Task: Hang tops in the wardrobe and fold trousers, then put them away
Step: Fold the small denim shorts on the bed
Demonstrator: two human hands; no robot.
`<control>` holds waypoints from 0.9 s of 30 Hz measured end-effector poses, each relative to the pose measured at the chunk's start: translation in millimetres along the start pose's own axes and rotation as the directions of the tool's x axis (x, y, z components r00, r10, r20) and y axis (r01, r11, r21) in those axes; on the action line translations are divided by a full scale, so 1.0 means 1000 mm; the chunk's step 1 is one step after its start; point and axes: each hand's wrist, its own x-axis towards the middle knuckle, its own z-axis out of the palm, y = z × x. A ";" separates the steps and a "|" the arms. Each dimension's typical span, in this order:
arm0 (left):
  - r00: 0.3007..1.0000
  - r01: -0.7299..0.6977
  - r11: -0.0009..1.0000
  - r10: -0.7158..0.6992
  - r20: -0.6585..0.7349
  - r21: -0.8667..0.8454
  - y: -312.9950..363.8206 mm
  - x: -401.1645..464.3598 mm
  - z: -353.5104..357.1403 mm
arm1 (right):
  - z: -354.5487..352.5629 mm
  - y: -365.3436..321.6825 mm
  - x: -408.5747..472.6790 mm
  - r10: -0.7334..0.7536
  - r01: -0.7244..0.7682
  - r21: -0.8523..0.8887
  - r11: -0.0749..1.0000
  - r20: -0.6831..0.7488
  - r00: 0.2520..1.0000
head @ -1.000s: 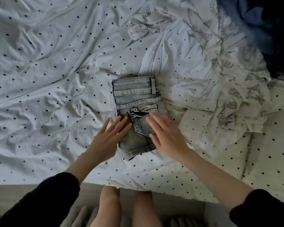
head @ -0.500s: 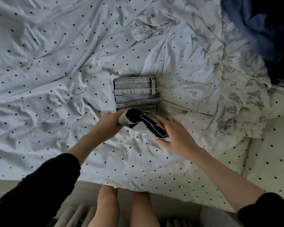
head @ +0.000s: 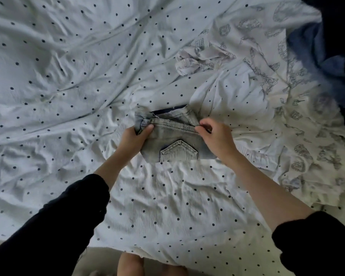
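— What's gripped?
— Left hand and right hand each pinch an end of the folded, faded grey-blue denim trousers.
— Where?
— On the crumpled white black-dotted bedsheet, near a printed white garment.

Home bedroom: bed with rumpled polka-dot sheet, clothes strewn.

Person, head-camera view. Left sleeve: black, long, loose, pushed up to mid-forearm, lower left of frame. Right sleeve: black, same cut, pushed up nearer the elbow, lower right. Forearms bare below the cuffs. Left hand and right hand: bare. Bare knees at bottom centre.
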 end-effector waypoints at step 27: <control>0.857 -0.383 -0.009 0.370 0.359 0.924 -0.041 -0.019 0.024 | 0.066 0.016 -0.015 -0.273 0.445 -0.727 0.523 0.352 0.895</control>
